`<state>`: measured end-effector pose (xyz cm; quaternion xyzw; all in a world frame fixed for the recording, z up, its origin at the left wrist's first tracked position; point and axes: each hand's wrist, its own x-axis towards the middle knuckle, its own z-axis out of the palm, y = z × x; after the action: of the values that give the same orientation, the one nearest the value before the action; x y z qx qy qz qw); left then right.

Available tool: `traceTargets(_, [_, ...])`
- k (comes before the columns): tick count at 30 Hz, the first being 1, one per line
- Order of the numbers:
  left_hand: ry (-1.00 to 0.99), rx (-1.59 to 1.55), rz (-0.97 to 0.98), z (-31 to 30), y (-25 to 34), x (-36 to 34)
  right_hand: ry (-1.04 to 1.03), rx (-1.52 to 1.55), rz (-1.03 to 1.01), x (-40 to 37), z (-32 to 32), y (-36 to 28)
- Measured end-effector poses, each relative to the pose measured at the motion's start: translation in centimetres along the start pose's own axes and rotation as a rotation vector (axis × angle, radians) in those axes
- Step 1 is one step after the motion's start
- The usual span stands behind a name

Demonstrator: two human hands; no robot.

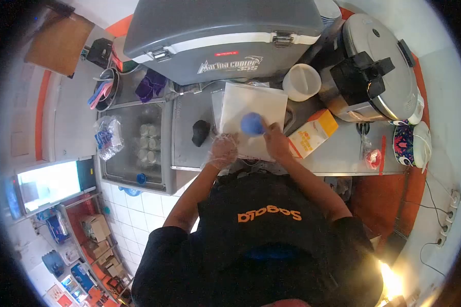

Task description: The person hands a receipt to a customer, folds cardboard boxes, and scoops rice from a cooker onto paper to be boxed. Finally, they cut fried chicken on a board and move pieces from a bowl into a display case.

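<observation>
A white flat sheet or board (235, 110) lies on the metal counter in front of me. My left hand (224, 150), in a clear plastic glove, is closed at its lower left corner; the fingertips are partly hidden. Over the sheet's middle is a round blue thing (251, 124), too blurred to name. My right hand (276, 143) is closed against its right side, with one finger reaching onto it. Left of the sheet sits a small black bundle (201, 133). A yellow and white carton (313, 134) lies just right of my right hand.
A large grey cooler box (225, 46) stands behind the sheet, with a white tub (301, 82) and a big rice cooker (379, 66) to its right. A glass-topped case (130, 148) holding several cans is at left. A red-topped bag (373, 158) lies near the right end.
</observation>
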<state>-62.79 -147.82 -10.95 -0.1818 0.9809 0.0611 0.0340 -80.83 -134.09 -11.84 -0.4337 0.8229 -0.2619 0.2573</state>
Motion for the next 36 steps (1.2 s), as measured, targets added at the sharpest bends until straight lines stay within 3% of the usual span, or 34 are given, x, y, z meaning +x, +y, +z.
traceTargets(1, [-0.156,-0.146,-0.127,-0.7,0.0,0.2,-0.016,-0.415,-0.192,-0.7,1.1,-0.7])
traceTargets(2, [-0.313,-0.290,-0.252,-1.1,-0.2,0.4,-0.014,-0.419,-0.184,-1.7,1.8,-1.1])
traceTargets(3, [-0.309,-0.291,-0.242,0.3,-0.9,0.0,-0.024,-0.368,-0.121,-2.5,1.5,-2.4])
traceTargets(5, [0.095,-0.267,-0.037,4.8,-2.0,-0.9,-0.030,-0.328,-0.064,-1.6,0.8,-3.6])
traceTargets(8, [-0.027,-0.138,0.034,4.9,-2.4,-1.0,0.062,-0.341,0.054,-0.9,1.0,-4.7])
traceTargets(10, [0.016,-0.134,0.104,4.6,-2.8,-1.0,-0.078,-0.226,0.208,-0.2,0.3,-5.1])
traceTargets(12, [0.051,-0.137,0.170,3.6,-2.3,-0.7,0.003,-0.145,0.147,0.7,0.0,-3.6])
traceTargets(14, [-0.207,-0.309,-0.181,0.5,-1.1,-0.2,0.077,-0.062,0.085,0.7,-0.5,-3.3])
traceTargets(15, [-0.206,-0.311,-0.166,1.9,-1.3,-0.4,0.106,-0.095,0.085,0.4,-1.1,-3.9])
traceTargets(17, [0.028,-0.235,-0.029,6.3,-2.6,-1.1,0.150,-0.132,0.097,0.2,-1.2,-4.0])
traceTargets(19, [0.027,-0.239,-0.017,5.4,-2.8,-1.7,0.308,0.128,0.009,0.4,-0.9,-2.5])
traceTargets(21, [0.052,-0.208,0.061,5.2,-2.8,-0.9,0.414,0.140,0.127,-1.3,-3.4,-3.0])
traceTargets(23, [0.100,-0.186,0.140,4.1,-2.9,-1.0,0.796,0.249,0.229,-3.9,-5.5,-2.2])
traceTargets(24, [0.121,-0.208,0.133,2.5,-2.8,-1.2,0.862,0.230,0.270,-5.6,-6.5,-0.4])
traceTargets(26, [0.243,-1.370,-0.188,5.0,-2.7,-1.6,1.135,0.127,0.610,-8.4,-7.1,4.0])
traceTargets(28, [0.310,-0.612,-0.107,2.1,-1.4,-1.6,1.213,0.133,0.741,-9.7,-6.6,8.3])
traceTargets(29, [0.309,-0.635,-0.037,2.7,-1.5,-1.6,1.261,0.141,0.844,-10.5,-7.0,11.0])
traceTargets(31, [0.823,-0.725,0.171,5.2,-0.8,0.3,1.189,0.186,0.719,-10.9,-6.5,14.9])
traceTargets(32, [0.428,-0.519,0.208,-0.1,-0.3,0.3,1.118,0.495,0.670,-8.7,-2.0,23.7])
traceTargets(33, [0.779,-1.126,0.068,6.0,0.7,3.3,1.169,0.635,0.740,-9.0,-4.6,20.9])
traceTargets(34, [0.800,-0.674,0.215,10.2,-1.0,4.6,1.121,0.135,0.605,-8.9,-3.9,22.8])
traceTargets(35, [0.820,-0.202,0.324,7.2,-0.6,4.9,1.148,0.216,0.667,-10.3,-7.1,21.5])
traceTargets(36, [0.623,-0.212,0.340,2.2,0.4,5.2,1.158,0.309,0.723,-10.7,-10.1,18.3])
